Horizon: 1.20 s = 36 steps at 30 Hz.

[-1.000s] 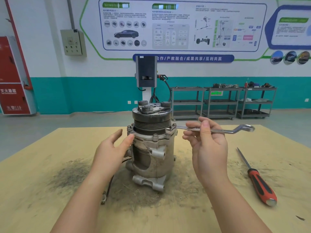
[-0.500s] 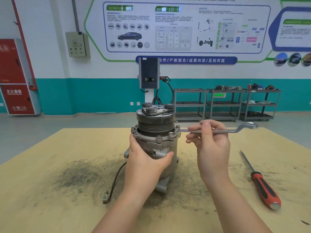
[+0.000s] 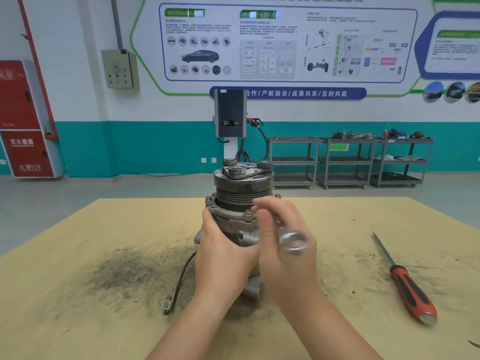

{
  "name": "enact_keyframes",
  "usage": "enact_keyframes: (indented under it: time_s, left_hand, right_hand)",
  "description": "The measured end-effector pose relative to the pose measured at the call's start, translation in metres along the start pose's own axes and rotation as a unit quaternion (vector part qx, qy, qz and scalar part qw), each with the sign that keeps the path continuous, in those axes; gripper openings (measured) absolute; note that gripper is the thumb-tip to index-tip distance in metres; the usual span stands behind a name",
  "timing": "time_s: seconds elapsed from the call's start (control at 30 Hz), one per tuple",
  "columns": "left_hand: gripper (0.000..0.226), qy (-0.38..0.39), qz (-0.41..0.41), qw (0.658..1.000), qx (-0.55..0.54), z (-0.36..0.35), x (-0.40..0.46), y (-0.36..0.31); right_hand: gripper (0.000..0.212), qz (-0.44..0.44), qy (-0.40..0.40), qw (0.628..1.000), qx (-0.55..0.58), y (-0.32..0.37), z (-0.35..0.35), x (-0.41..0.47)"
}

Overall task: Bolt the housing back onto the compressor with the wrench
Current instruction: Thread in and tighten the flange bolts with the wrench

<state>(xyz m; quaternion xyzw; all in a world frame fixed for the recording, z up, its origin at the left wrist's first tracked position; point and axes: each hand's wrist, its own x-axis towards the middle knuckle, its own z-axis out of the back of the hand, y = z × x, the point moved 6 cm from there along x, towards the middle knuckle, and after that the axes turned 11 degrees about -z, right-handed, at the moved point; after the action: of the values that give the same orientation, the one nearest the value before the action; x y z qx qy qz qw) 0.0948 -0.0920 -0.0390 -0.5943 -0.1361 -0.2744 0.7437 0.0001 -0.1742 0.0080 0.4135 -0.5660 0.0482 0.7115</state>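
The compressor (image 3: 240, 216) stands upright in the middle of the wooden table (image 3: 78, 281), pulley end up, on a dark smear of grime. It looks like a solid lump of cast metal, heavy and stiff, steady under its own weight but likely to twist once a bolt is pulled on. The left hand (image 3: 223, 253) wraps around the ribbed body just under the housing (image 3: 228, 210), fingers curled on the casting, thumb toward the flange; that seems the right place to brace it, low and away from the bolts (image 3: 248, 213) standing around the flange edge.

The right hand (image 3: 283, 245) pinches the wrench (image 3: 293, 242) by its shank, close in front of the compressor. The hand is blurred, so exactly how its fingers sit I cannot tell, but the ring end points toward the camera. The steel is smooth and thin, probably slippery with greasy fingers; a hold farther out on the handle would give more leverage.

A red-handled screwdriver (image 3: 407, 289) lies well apart to the right, and a black cable (image 3: 179, 281) with a plug trails from the base.
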Motion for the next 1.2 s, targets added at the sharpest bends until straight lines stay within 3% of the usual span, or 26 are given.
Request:
enact_keyframes:
  time_s: [0.1, 0.2, 0.27, 0.37, 0.47, 0.6, 0.73, 0.83, 1.03, 1.2]
  left_hand:
    - [0.082, 0.069, -0.006, 0.997, -0.039, 0.004, 0.014, 0.017]
    - [0.082, 0.163, 0.005, 0.981, -0.104, 0.015, 0.026, 0.032]
    - [0.095, 0.159, 0.006, 0.981, -0.115, 0.023, 0.032, 0.039]
    - [0.064, 0.146, -0.023, 0.984, -0.102, 0.021, 0.030, 0.036]
    - [0.052, 0.164, -0.035, 0.984, -0.067, 0.009, 0.021, 0.030]
    - [0.071, 0.112, -0.029, 0.991, -0.070, 0.000, 0.014, 0.027]
    - [0.047, 0.054, -0.017, 0.998, -0.034, -0.004, 0.010, 0.030]
    - [0.043, 0.027, -0.008, 0.999, -0.033, -0.009, 0.004, 0.028]
    - [0.081, 0.025, -0.027, 0.998, -0.041, -0.025, -0.016, 0.007]
    - [0.083, 0.018, -0.029, 0.999, -0.042, -0.026, -0.018, 0.002]
  right_hand:
    - [0.012, -0.087, -0.045, 0.987, 0.129, -0.010, 0.024, 0.011]
    - [0.017, -0.250, -0.081, 0.919, 0.295, -0.038, 0.038, 0.017]
    - [0.020, -0.310, -0.108, 0.874, 0.358, -0.050, 0.043, 0.020]
    - [0.015, -0.333, -0.124, 0.845, 0.400, -0.056, 0.047, 0.024]
    - [0.010, -0.334, -0.101, 0.841, 0.412, -0.055, 0.041, 0.024]
    - [0.006, -0.332, -0.040, 0.864, 0.377, -0.050, 0.025, 0.020]
    - [0.006, -0.324, -0.029, 0.875, 0.359, -0.046, 0.024, 0.020]
    - [0.010, -0.314, -0.049, 0.869, 0.379, -0.045, 0.029, 0.023]
    - [0.018, -0.331, -0.051, 0.861, 0.384, -0.050, 0.035, 0.026]
    - [0.022, -0.348, -0.061, 0.844, 0.403, -0.057, 0.044, 0.031]
